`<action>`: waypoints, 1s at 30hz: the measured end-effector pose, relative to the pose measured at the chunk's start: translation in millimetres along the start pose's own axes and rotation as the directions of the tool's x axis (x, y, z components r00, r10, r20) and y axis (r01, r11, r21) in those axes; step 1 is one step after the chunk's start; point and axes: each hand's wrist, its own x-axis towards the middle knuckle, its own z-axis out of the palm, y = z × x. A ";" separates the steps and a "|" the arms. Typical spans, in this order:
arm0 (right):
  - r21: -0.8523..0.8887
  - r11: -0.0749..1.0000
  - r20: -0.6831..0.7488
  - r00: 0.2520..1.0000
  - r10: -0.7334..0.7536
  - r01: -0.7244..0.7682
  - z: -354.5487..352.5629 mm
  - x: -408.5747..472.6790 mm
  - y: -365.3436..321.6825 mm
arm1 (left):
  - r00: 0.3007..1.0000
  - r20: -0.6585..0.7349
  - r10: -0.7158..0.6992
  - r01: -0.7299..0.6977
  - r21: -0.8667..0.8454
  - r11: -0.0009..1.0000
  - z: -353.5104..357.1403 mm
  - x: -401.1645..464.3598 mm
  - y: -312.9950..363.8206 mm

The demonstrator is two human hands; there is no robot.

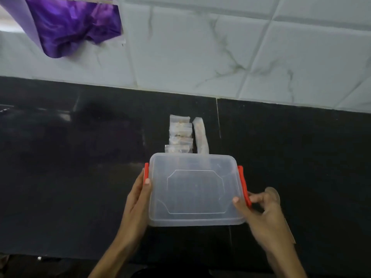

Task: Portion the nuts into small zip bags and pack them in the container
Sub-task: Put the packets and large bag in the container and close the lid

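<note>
On the black countertop (pixel 80 177), close to its near edge, a clear plastic container (pixel 195 190) with its lid on is gripped at both short ends. Whether anything lies inside cannot be made out; only dark counter and faint reflections are seen through the cloudy lid. Two red latches are fitted, one at the left end (pixel 146 173) and one at the right end (pixel 244 186).

The left hand (pixel 138 201) is laid flat along the left side, fingers extended, with the thumb tip resting on the lower part of the left latch. The right hand (pixel 263 209) is blurred; its thumb is pressed on the lid's right edge and its fingers are curled around the right latch, so the clip is pinched between them. Both forearms are cut off by the bottom of the frame.

Just behind the container, a row of small zip bags (pixel 179 135) holding pale nuts is seen, overlapping one another; about four can be counted, the nearest partly hidden by the container's far rim. Beside them on the right lies one longer, narrow clear bag (pixel 199 135), its contents indistinct.

Behind the counter a white marbled tile wall (pixel 241 47) is seen, and purple cloth (pixel 70 25) hangs at the upper left, cut off by the frame.
</note>
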 end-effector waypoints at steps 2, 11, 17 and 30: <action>-0.028 1.000 0.002 1.000 0.007 -0.007 -3.4 0.1 9.0 | 0.999 0.010 -0.045 0.045 0.019 0.999 2.3 -0.6 -8.6; -0.057 0.997 -0.002 0.999 0.048 -0.048 -3.0 6.5 22.2 | 0.999 -0.042 -0.019 0.029 0.244 0.969 6.3 -4.4 -26.7; -0.046 0.997 0.005 0.998 0.064 -0.064 -3.3 9.6 25.5 | 0.993 -0.116 0.021 0.009 0.256 0.967 11.9 -3.9 -28.9; -0.048 0.999 -0.008 1.000 0.010 -0.011 -2.0 6.2 32.6 | 0.914 -0.208 -0.349 0.332 -0.112 0.937 -0.9 10.7 -25.6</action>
